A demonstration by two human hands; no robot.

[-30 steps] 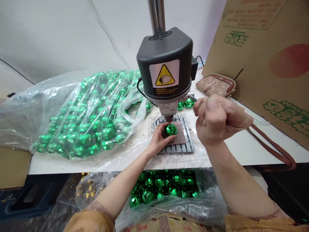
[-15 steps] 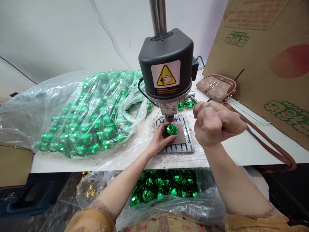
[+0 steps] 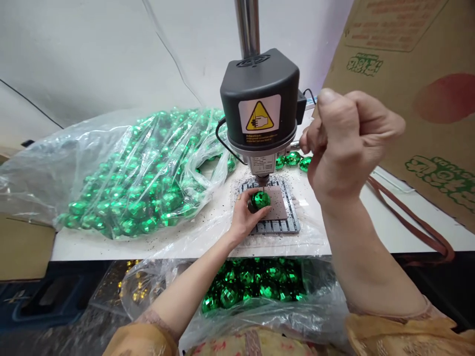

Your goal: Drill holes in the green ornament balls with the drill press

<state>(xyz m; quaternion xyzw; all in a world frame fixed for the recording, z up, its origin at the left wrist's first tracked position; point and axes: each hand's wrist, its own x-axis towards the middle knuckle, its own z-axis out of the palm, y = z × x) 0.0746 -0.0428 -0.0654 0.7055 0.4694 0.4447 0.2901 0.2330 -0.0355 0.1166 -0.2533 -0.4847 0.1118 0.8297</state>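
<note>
Between the thumb and fingers of my left hand (image 3: pixel 245 213) is a shiny green faceted ball (image 3: pixel 261 199), held on a flat board (image 3: pixel 279 207) over the slotted metal base (image 3: pixel 276 226). Right above the ball is the chuck of a black drill press (image 3: pixel 261 106), its thin bit reaching down to the ball's top; I cannot tell how deep it goes. My right hand (image 3: pixel 345 143) is raised at the machine's right side, fingers curled round the drill press lever, which is nearly all hidden by the hand.
A clear plastic bag of green balls (image 3: pixel 137 183) covers the table's left. Several green balls (image 3: pixel 293 158) lie behind the base. More sit in an open bag (image 3: pixel 256 282) below the table edge. A cardboard box (image 3: pixel 408 113) and a brown strap (image 3: pixel 415 222) are at right. Dark shavings surround the base.
My right hand has risen and swung up, now covering the purse behind it. The chuck has lifted relative to the ball, showing more of the bit. My left hand still holds the ball.
</note>
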